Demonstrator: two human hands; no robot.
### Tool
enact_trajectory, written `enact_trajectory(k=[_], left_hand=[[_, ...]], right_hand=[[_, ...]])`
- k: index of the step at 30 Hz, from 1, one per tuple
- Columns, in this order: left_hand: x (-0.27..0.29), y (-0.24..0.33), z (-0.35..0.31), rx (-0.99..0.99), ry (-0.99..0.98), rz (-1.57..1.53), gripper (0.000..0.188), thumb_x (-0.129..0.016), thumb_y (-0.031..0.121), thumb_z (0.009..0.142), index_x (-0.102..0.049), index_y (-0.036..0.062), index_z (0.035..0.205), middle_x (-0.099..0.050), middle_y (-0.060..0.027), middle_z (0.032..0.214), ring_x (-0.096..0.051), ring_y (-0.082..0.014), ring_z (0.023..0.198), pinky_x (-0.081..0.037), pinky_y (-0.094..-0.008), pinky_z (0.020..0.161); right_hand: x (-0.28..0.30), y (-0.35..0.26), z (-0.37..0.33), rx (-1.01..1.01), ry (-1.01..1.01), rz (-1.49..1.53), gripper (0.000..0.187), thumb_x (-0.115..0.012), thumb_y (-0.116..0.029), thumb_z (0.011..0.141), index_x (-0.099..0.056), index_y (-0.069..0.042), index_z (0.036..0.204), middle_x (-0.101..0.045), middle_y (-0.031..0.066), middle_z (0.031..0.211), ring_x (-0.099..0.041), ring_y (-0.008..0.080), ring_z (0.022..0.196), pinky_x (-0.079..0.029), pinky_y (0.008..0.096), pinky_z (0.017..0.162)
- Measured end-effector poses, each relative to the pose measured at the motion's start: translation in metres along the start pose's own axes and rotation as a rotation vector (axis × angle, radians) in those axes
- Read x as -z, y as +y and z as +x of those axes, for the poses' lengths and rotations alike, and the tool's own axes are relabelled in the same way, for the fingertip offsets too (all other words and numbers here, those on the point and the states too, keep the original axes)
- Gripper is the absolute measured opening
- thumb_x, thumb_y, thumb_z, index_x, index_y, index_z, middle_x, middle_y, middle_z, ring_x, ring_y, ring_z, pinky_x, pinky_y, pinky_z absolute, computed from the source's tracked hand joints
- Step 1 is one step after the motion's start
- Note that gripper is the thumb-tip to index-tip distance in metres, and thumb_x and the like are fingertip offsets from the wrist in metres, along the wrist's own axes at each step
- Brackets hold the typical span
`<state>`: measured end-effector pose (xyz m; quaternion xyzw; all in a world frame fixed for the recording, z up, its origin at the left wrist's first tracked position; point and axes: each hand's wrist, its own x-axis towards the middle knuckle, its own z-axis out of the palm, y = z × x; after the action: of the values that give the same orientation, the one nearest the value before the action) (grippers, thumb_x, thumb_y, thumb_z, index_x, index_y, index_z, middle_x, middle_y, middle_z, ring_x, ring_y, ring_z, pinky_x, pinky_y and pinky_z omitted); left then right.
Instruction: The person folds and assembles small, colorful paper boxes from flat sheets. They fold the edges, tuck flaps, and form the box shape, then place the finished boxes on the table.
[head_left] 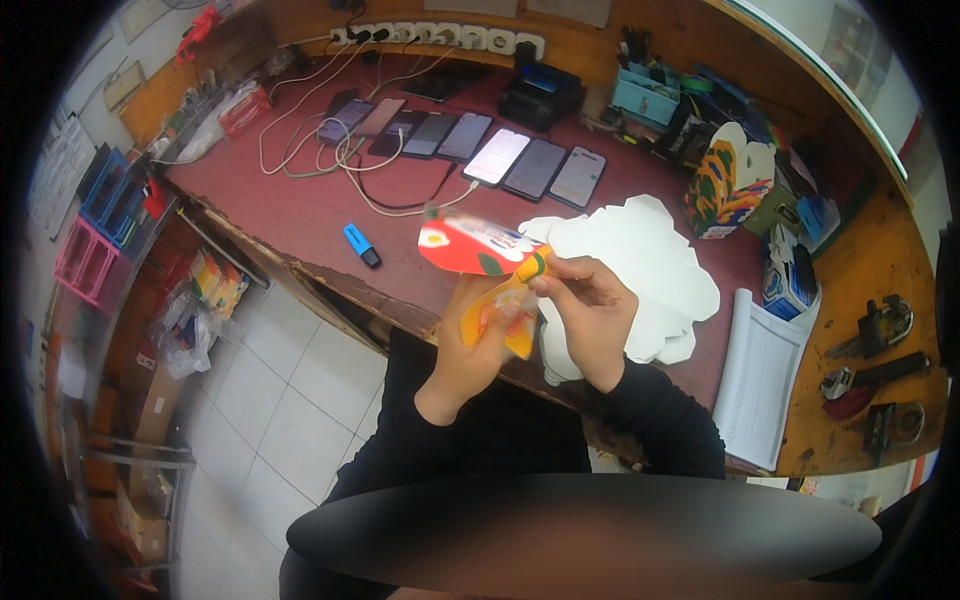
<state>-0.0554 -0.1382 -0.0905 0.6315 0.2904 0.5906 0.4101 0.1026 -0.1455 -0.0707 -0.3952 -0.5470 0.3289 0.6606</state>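
Note:
A colourful printed cardboard cut-out (455, 243), red and yellow with green leaf shapes, is held up over the front edge of the desk. It is bent, with one red flap pointing to the left and a yellow part lower down. My left hand (463, 355) grips the yellow lower part, thumb across its face. At the fold, my right hand (595, 315) pinches a yellow edge between thumb and fingers. Behind and to the right of my hands, a pile of white flat cardboard cut-outs (640, 265) with wavy edges lies on the desk.
On the red desktop (290, 215) are a blue highlighter (361, 246), several phones (497, 157) with cables, and a black device (541, 97). A folded printed box (730, 185) stands right, above a paper pad (765, 385). Padlocks (884, 326) lie at the right edge.

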Motion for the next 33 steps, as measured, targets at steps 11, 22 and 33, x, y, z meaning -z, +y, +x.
enact_trajectory(k=[11, 22, 33], left_hand=[[0.014, 0.004, 0.003, 0.035, -0.012, -0.206, 0.034, -0.061, 0.011, 0.105, -0.05, 0.0012, 0.135, -0.062, -0.0107, 0.12, -0.062, -0.0153, 0.116, -0.051, -0.0296, 0.097], [0.029, 0.021, 0.021, 0.005, -0.341, 0.07, 0.032, -0.065, 0.007, 0.093, -0.064, 0.0016, 0.124, -0.064, -0.0147, 0.118, -0.065, -0.0296, 0.109, -0.05, -0.0375, 0.097], [0.026, 0.026, 0.057, -0.005, -0.454, 0.284, 0.039, -0.074, 0.01, 0.089, -0.05, 0.0039, 0.118, -0.066, -0.018, 0.119, -0.065, -0.0348, 0.114, -0.05, -0.0432, 0.095]], right_hand=[[0.002, -0.022, 0.006, 0.579, -0.286, -0.63, 0.021, -0.076, -0.013, 0.085, -0.081, -0.011, 0.106, -0.06, 0.0072, 0.106, -0.055, 0.0253, 0.098, -0.042, 0.0383, 0.09], [0.033, -0.046, 0.041, 0.348, -0.387, -0.517, 0.015, -0.082, -0.005, 0.08, -0.076, -0.001, 0.093, -0.065, 0.0077, 0.078, -0.061, 0.0218, 0.073, -0.047, 0.0325, 0.07], [0.022, -0.051, 0.027, 0.563, -0.39, -0.844, 0.031, -0.081, -0.003, 0.079, -0.069, -0.005, 0.107, -0.051, 0.02, 0.139, -0.058, 0.0358, 0.118, -0.052, 0.0421, 0.095]])
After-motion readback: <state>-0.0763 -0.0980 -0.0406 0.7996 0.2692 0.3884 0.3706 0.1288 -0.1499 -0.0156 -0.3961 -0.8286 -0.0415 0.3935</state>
